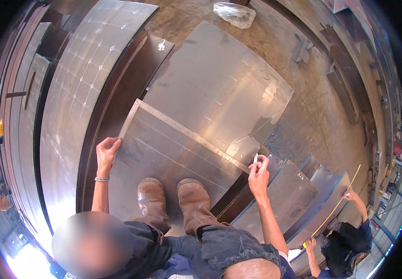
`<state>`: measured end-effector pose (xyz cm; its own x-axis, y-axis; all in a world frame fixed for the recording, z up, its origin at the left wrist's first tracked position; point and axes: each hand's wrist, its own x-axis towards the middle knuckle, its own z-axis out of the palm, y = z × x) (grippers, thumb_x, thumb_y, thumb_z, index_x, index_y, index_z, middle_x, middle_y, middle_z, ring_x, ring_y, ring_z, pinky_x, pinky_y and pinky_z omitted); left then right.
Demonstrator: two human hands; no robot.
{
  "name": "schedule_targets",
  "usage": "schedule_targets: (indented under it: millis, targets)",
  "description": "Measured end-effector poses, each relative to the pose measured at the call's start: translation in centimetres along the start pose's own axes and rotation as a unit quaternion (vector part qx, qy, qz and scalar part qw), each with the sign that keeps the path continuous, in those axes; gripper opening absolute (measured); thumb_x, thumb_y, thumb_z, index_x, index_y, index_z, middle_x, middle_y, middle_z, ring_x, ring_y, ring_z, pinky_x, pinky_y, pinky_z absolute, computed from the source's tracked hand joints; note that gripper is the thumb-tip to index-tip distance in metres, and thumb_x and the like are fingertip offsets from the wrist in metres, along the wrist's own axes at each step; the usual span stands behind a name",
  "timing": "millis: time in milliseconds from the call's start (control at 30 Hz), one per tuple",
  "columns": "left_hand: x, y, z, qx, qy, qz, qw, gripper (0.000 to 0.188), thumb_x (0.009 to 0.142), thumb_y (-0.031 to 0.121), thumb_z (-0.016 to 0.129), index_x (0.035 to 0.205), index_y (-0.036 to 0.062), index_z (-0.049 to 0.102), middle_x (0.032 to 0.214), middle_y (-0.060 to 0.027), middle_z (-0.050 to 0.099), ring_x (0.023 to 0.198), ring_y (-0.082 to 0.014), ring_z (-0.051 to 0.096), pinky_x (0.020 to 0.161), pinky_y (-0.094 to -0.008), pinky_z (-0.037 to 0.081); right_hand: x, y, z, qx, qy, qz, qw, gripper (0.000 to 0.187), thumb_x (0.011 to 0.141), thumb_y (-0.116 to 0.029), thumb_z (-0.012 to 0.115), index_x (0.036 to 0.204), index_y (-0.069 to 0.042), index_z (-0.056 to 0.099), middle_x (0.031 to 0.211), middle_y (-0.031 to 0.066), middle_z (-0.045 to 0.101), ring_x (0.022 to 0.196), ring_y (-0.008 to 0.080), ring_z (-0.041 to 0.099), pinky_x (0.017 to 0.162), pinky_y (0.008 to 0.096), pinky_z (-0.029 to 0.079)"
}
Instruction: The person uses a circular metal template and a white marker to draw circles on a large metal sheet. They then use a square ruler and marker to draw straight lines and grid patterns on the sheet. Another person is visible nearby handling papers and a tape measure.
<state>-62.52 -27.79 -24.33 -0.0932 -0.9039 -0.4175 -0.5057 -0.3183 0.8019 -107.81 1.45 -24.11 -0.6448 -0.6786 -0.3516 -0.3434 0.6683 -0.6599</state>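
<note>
A steel carpenter's square [194,136] lies flat on a large grey steel plate [187,69]. Its corner points away to the left, and the long blade slants down to the right. My left hand [108,151] pinches the end of the short leg at the plate's left edge. Near the far end of the long blade, my right hand [259,179] is closed on a white chalk stick [256,158], held upright. Thin pale lines cross the plate on the near side of the square, with short dashes beyond it. Brown boots [194,200] stand on the plate's near part.
To the left lies a long plate [87,69] with a chalked grid and small circles. Dark steel beams [112,93] run between the plates. At the lower right a co-worker [350,246] stretches a yellow tape measure [333,211] over steel pieces. A clear plastic bag [234,15] lies on the floor.
</note>
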Motion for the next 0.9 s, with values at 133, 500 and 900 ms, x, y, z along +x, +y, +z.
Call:
schedule_targets:
  millis: [133, 500, 900]
  targets:
    - [0.08, 0.30, 0.10, 0.012, 0.001, -0.006, 1.000, 0.017, 0.092, 0.013, 0.076, 0.101, -0.0014, 0.075, 0.088, 0.0006, 0.071, 0.080, -0.0051, 0.062, 0.075, -0.0216, 0.049, 0.07, 0.06, -0.10, -0.003, 0.003, 0.000, 1.000, 0.036, 0.097, -0.004, 0.049, 0.132, -0.006, 0.038, 0.084, 0.0159, 0.070, 0.079, 0.0364, 0.071, 0.073, 0.0454, 0.053]
    - [0.12, 0.48, 0.35, 0.028, 0.022, -0.003, 0.999, 0.021, 0.089, 0.015, 0.077, 0.097, -0.0041, 0.075, 0.083, -0.0012, 0.071, 0.078, -0.0075, 0.062, 0.074, -0.0243, 0.050, 0.35, 0.03, 0.13, 0.001, 0.000, -0.004, 1.000, 0.035, 0.097, -0.004, 0.049, 0.131, -0.006, 0.038, 0.082, 0.0155, 0.068, 0.077, 0.0360, 0.070, 0.071, 0.0454, 0.052]
    - [0.07, 0.51, 0.69, 0.023, 0.024, 0.003, 0.999, 0.019, 0.091, 0.015, 0.076, 0.097, -0.0033, 0.075, 0.083, 0.0001, 0.070, 0.078, -0.0064, 0.061, 0.072, -0.0231, 0.049, 0.46, 0.01, -0.03, -0.004, 0.000, -0.009, 1.000, 0.036, 0.097, -0.004, 0.048, 0.132, -0.005, 0.039, 0.084, 0.0159, 0.069, 0.078, 0.0358, 0.071, 0.072, 0.0448, 0.053]
